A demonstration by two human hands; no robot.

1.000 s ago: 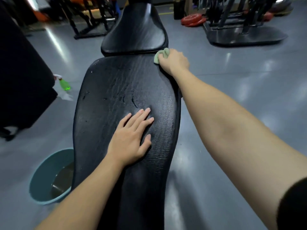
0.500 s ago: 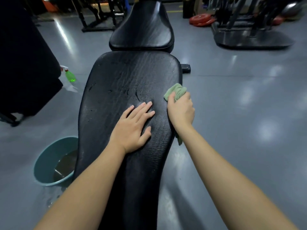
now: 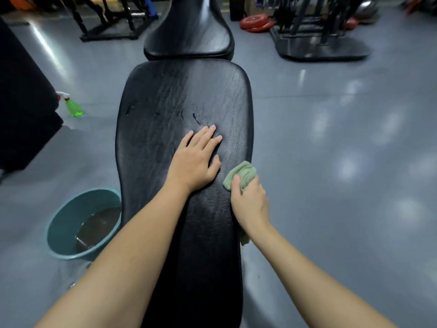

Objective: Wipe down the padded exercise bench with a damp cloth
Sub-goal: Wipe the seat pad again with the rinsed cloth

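A: Where's the cloth (image 3: 241,172)?
B: Bunched in the gripping right hand (image 3: 250,202) at the bench's (image 3: 165,102) right edge, its tail partly hidden. The left hand (image 3: 194,162) lies flat on the padding.
A: And the spray bottle (image 3: 73,106) label?
B: Too blurred.

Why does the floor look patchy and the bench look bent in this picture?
Head view: the pale patches on the grey floor are glare, probably reflected lamps; the wide-angle lens bows the bench and stretches the forearms near the bottom edge; the far racks are dim and soft, while the green cloth reads fairly sharp.
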